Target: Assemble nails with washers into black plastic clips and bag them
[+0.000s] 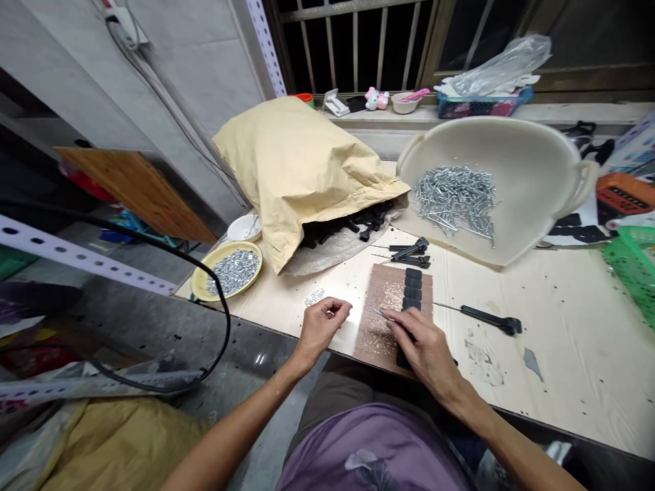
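Observation:
My left hand [321, 326] hovers at the table's near edge with its fingers pinched on a small metal piece I cannot make out. My right hand [420, 346] rests on a brown pad [381, 320], fingers closed around a black plastic part and a thin metal pin [381, 314] that points left. A row of black plastic pieces [412, 289] lies along the pad's right side. Finished black parts with pins lie beyond the pad [409, 254] and to the right [488, 318].
A tan paper sack [294, 167] spills black parts at the back. A cream plastic tray [532, 157] holds a heap of metal pins [455, 198]. A yellow dish [202, 283] of small metal pieces sits at the left, a green basket [634, 266] at the right.

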A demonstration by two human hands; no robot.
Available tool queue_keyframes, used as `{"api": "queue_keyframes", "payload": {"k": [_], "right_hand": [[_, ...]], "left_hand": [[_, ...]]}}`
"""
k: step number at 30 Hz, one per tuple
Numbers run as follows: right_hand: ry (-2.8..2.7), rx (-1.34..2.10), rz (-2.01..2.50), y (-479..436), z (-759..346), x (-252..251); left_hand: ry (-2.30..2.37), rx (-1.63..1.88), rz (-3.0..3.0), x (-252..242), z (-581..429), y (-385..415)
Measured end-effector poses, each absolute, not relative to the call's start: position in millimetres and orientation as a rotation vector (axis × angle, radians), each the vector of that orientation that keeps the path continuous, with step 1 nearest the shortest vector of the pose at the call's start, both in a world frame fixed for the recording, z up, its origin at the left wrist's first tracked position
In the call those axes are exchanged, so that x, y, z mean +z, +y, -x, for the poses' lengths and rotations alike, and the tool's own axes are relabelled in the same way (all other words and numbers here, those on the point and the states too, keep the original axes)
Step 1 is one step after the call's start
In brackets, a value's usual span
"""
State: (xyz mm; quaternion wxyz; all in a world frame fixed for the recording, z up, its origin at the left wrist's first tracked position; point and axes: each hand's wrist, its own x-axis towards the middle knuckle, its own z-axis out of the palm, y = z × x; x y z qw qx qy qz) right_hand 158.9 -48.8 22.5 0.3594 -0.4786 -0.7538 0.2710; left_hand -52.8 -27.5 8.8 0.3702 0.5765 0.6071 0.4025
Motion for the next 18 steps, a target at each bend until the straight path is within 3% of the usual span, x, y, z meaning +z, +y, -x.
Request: {"api": "queue_keyframes", "payload": {"k": [5,18], "right_hand": [[-1.997,0.572,1.307,-39,-147,22],[-1.981,0.520,1.372,-39,-158,16]], "left_hand": [[1.365,1.191,-1.069,16,12,-21],[1.213,1.200,-0.986,17,0,-19]]}}
